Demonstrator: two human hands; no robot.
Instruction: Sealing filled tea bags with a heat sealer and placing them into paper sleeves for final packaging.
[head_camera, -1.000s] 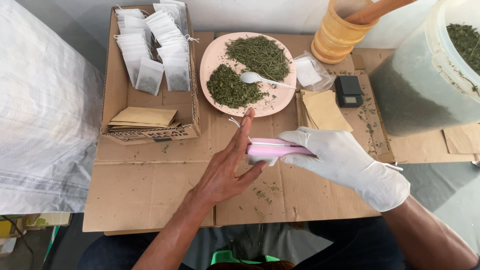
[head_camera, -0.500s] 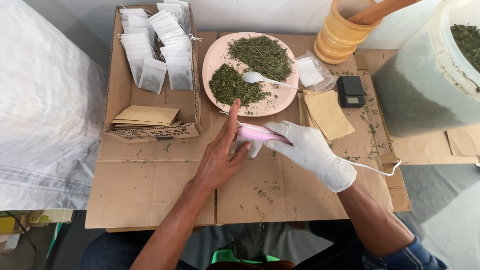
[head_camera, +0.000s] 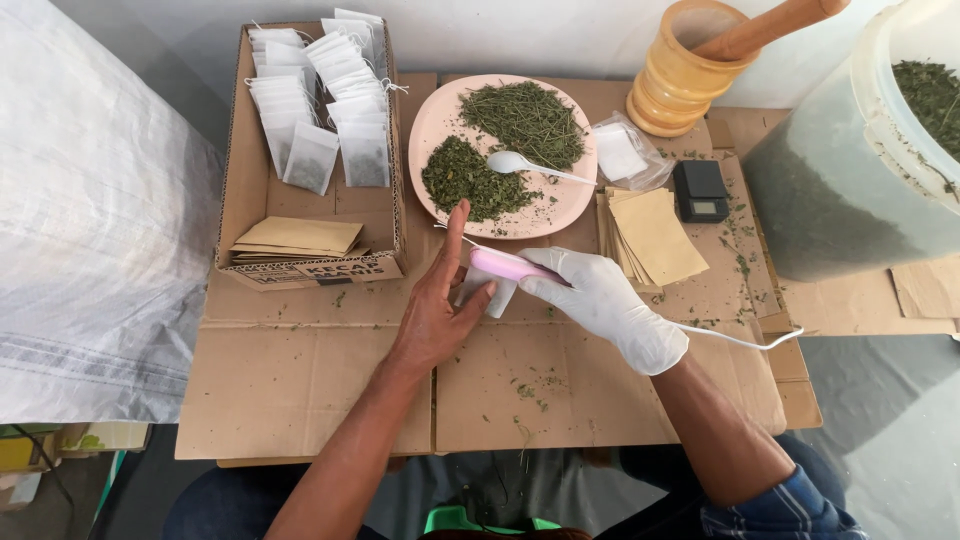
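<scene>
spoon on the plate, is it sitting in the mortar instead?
No. The white spoon lies on the pink plate between the two herb piles; the wooden mortar holds only a wooden pestle.

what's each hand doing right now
Left hand: open, fingers pressing a small white pouch.
Right hand: gloved, closed on a pink sealer.

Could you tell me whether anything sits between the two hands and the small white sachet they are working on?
Nothing visible does. The bare left hand touches the small white paper sachet directly, and the white-gloved right hand presses the pink handheld tool with a white cord across its top.
</scene>
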